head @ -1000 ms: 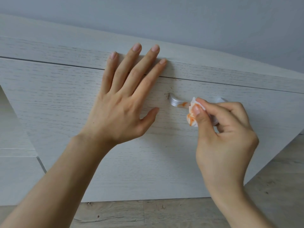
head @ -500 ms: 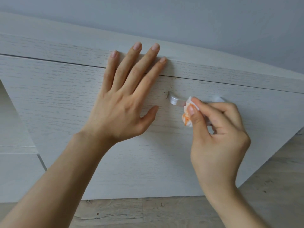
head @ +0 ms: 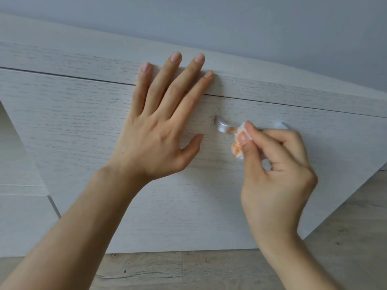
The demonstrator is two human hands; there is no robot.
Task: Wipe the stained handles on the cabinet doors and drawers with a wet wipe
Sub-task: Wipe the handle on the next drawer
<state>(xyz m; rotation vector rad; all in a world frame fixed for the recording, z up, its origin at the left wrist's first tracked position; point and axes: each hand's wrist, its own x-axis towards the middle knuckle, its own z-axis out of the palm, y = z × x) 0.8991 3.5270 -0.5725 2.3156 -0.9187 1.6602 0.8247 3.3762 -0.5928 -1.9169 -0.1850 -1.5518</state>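
Now, starting at the left: the left hand point(head: 155, 130) lies flat and spread on the pale wood drawer front point(head: 88, 126), fingers reaching up across the seam onto the panel above, its grip released and holding nothing. It looks like a brace, keeping the drawer steady.

Moving right, just past that thumb, comes the handle point(head: 225, 127), a silver bar whose long axis runs left to right across the drawer front. Its left end is bare, and there is an orange-brown smear on it right beside the wipe. A faint brownish mark also sits on the wood at the handle's left foot.

Next, the wet wipe point(head: 237, 146), bunched up small and already streaked orange, is pressed against the handle a little left of its middle. The right hand point(head: 278, 174) has it pinched between thumb and fingertips, grip clenched on the wipe, and the hand covers most of the bar's right half; only the far right end peeks out.

So the remaining stain lies to the left of the grip, along the bar's own line. My read: the next stroke should slide leftward along that axis, toward the left hand, and the right hand is the one placed to do it.
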